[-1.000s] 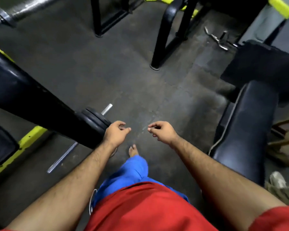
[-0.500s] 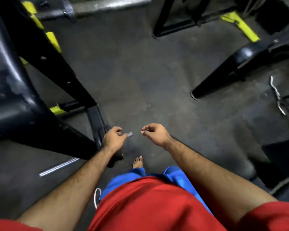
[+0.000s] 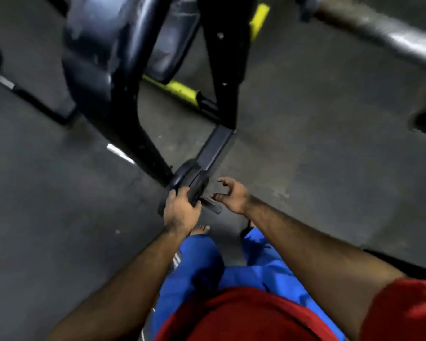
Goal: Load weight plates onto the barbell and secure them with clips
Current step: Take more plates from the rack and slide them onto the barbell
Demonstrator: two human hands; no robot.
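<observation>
Small black weight plates (image 3: 186,177) sit on a short bar that lies low over the floor; its end (image 3: 212,205) sticks out toward me, and a bright stretch of the same bar (image 3: 119,153) shows further left. My left hand (image 3: 181,210) is closed on the rim of the nearest plate. My right hand (image 3: 231,195) hovers just right of the bar's end, fingers curled apart, thumb near the tip and nothing in it. The frame is blurred, so I cannot make out a clip.
A black machine frame (image 3: 123,102) with a padded part rises just behind the plates, and its black foot (image 3: 214,148) runs to them. Yellow floor bars (image 3: 180,91) lie beyond. A thick grey bar (image 3: 389,43) crosses the top right. My bare foot (image 3: 199,228) stands below the plates.
My view has swung left and closer to the plates. My left hand went from a loose curl near the bar to gripping a plate's rim; my right hand opened beside the bar's end.
</observation>
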